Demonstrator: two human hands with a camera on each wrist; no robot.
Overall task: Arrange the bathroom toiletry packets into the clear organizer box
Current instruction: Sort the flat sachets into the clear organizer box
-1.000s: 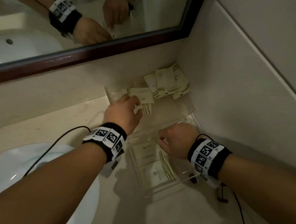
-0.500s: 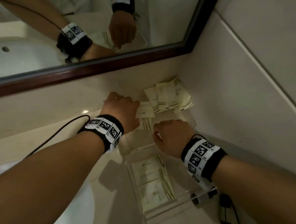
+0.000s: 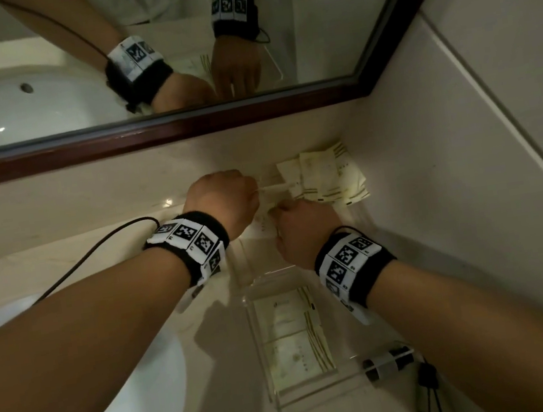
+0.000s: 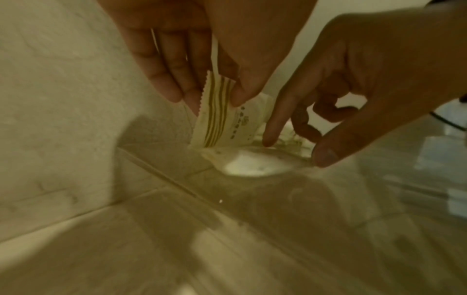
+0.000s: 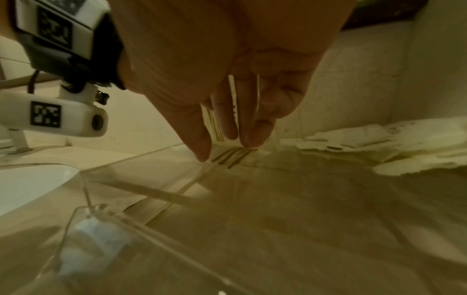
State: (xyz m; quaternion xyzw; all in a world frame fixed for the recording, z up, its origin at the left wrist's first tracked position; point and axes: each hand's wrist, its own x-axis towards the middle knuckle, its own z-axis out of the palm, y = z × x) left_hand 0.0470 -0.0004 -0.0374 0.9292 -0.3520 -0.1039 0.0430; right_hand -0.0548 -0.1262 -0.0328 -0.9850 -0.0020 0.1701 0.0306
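Roughly, label by label:
left hand: left hand [image 3: 224, 200] at the far end of the clear organizer box [image 3: 309, 396], by the back wall; thumb and fingers pinch a cream packet [image 4: 217, 121] with gold stripes, held on edge, its lower edge down at the box floor.
right hand: right hand [image 3: 304, 227] just beside the left one, nearly touching; in the left wrist view the index finger [image 4: 274, 127] points straight down to the box floor next to the held packet, other fingers curled, thumb out low; nothing visibly gripped, though the head view hides the fingertips.
held packet: upright between the left fingers, serrated edge showing, printed text too blurred to read.
loose packets: pile of cream packets [image 3: 328, 177] in the back right corner against the two walls, overlapping, just beyond both hands.
packed packets: two flat packets [image 3: 294, 337] lying in the near compartment of the box, one partly over the other, gold stripes on their right side.
box: on the counter [image 3: 62, 254], long side running away from the camera, near the right wall.
other: white sink [image 3: 96, 384] left of the box; mirror [image 3: 173, 46] above with dark wood frame, reflecting both wrists; small dark cylinder [image 3: 389, 361] at the near right corner of the box.
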